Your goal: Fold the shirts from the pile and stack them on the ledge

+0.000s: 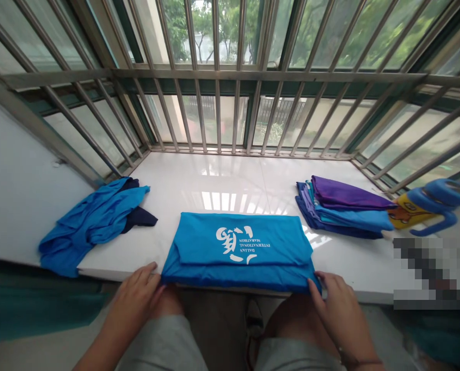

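A blue shirt (pixel 202 242) with white printing lies folded into a wide rectangle at the front edge of the white sill. The printed words appear upside down. My left hand (pixel 143 288) pinches its near left corner between thumb and fingers. At the near right corner, my right hand (pixel 332 296) grips the cloth, thumb on the near side. A crumpled blue garment (pixel 94 219) with dark navy cloth (pixel 140 219) lies on the left. To the right sits a stack of folded clothes (pixel 346 206), with a purple one on top.
A blue and yellow bottle (pixel 427 203) with a handle stands at the right, beside the stack. Metal bars (pixel 237 113) and windows enclose the back and sides of the white sill (pixel 230 180). The person's knees are below the front edge. A blurred patch covers the lower right.
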The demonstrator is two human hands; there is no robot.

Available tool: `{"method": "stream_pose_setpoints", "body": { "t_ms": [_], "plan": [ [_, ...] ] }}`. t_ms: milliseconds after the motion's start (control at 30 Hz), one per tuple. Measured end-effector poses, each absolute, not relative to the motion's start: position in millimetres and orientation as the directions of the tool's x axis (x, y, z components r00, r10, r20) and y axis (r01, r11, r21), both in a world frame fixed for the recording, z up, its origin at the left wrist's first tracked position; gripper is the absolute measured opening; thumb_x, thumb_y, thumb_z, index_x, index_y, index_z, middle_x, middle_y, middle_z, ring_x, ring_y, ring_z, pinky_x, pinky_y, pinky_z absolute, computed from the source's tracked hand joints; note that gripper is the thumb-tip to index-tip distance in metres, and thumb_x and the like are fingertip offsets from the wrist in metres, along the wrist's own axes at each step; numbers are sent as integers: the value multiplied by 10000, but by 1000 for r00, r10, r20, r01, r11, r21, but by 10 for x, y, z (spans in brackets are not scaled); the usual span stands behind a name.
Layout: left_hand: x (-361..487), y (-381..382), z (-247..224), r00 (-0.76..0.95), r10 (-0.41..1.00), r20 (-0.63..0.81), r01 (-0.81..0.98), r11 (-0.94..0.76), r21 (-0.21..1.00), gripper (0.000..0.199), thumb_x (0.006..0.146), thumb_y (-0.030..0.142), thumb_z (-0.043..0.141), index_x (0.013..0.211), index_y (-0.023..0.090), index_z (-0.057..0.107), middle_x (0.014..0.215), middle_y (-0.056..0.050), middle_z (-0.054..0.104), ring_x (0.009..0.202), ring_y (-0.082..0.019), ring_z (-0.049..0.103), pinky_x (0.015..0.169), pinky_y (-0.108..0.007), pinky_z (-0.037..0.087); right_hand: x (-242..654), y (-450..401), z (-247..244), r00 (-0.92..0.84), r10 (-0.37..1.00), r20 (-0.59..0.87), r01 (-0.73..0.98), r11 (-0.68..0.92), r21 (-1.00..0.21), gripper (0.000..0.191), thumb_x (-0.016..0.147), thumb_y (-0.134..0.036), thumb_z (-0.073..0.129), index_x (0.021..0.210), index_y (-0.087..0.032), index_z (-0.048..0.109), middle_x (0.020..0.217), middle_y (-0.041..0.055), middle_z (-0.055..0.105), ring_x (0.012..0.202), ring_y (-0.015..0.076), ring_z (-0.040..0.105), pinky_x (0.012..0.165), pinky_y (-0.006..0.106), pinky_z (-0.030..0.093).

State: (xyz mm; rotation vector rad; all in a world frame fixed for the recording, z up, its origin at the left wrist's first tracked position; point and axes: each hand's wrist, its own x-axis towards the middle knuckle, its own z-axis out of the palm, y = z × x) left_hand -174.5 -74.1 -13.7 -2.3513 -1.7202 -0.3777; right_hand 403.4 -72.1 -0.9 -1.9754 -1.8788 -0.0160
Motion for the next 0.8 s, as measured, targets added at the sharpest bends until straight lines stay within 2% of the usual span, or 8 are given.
{"method": "stream_pose_setpoints", "body": {
  "t_ms": [100, 200, 267, 333, 400, 533, 700, 800],
  "plan": [
    [-1674, -691, 72, 156, 947, 282, 958, -215, 190, 253, 1016, 347, 526, 969, 248, 755, 1177, -122, 788, 1074, -301, 734, 927, -404, 569, 4068, -620, 65, 165, 961, 222, 927, -73, -369, 448, 1059, -572, 494, 1194, -199, 701, 1112, 161, 742, 1029, 340, 719, 938, 486, 570],
    [-1467, -509, 247, -42, 990, 137, 902, -21, 431, 365, 1041, 492, 488, 943, 251, 744, 950, -70, 766, 853, -256, 720, 819, -363, 568, 4081, -400, 138, 225, 960, 168, 889, -131, -440, 535, 1025, -613, 501, 1240, -166, 702, 1159, 176, 735, 1068, 338, 724, 977, 481, 569],
    [-1303, -319, 302, -157, 987, 33, 861, 120, 495, 456, 1032, 601, 485, 1009, 238, 761, 905, -63, 751, 814, -258, 713, 779, -358, 558, 4070, -205, 162, 260, 956, 134, 869, -172, -464, 605, 1004, -643, 491, 1283, -146, 693, 1181, 188, 729, 1090, 341, 720, 984, 477, 566],
    [-1156, -111, 310, -220, 976, 0, 847, 191, 496, 540, 1003, 665, 502, 1108, 205, 764, 945, -84, 752, 874, -284, 729, 801, -373, 551, 4045, -12, 175, 286, 954, 95, 858, -211, -469, 644, 986, -662, 476, 1286, -135, 696, 1167, 195, 730, 1084, 344, 718, 963, 468, 565],
    [-1050, 73, 294, -256, 967, 15, 858, 220, 465, 557, 987, 667, 522, 1128, 181, 753, 992, -112, 752, 943, -310, 735, 832, -386, 542, 4017, 139, 199, 303, 952, 42, 851, -250, -461, 609, 967, -654, 471, 1199, -149, 721, 1119, 191, 741, 1044, 340, 722, 926, 452, 559],
    [-1011, 304, 279, -269, 963, -30, 870, 257, 421, 352, 1001, 510, 540, 958, 212, 723, 964, -112, 770, 913, -300, 736, 803, -363, 505, 3993, 242, 314, 368, 926, -80, 811, -362, -460, 448, 934, -608, 482, 975, -228, 715, 955, 129, 773, 883, 301, 732, 800, 394, 522],
    [-1183, 428, 312, -314, 943, -108, 815, 326, 478, 291, 992, 484, 571, 938, 245, 728, 922, -72, 809, 890, -286, 756, 751, -331, 465, 4033, 194, 434, 416, 907, -71, 779, -396, -486, 444, 930, -647, 505, 961, -255, 710, 855, 78, 774, 793, 277, 724, 702, 353, 453],
    [-1245, 438, 302, -313, 943, -110, 825, 327, 460, 287, 968, 493, 581, 903, 251, 720, 886, -70, 803, 862, -290, 749, 730, -332, 445, 4056, 188, 401, 409, 904, -120, 797, -419, -435, 360, 924, -578, 549, 921, -254, 707, 818, 69, 761, 770, 268, 717, 679, 341, 426]
  ]
}}
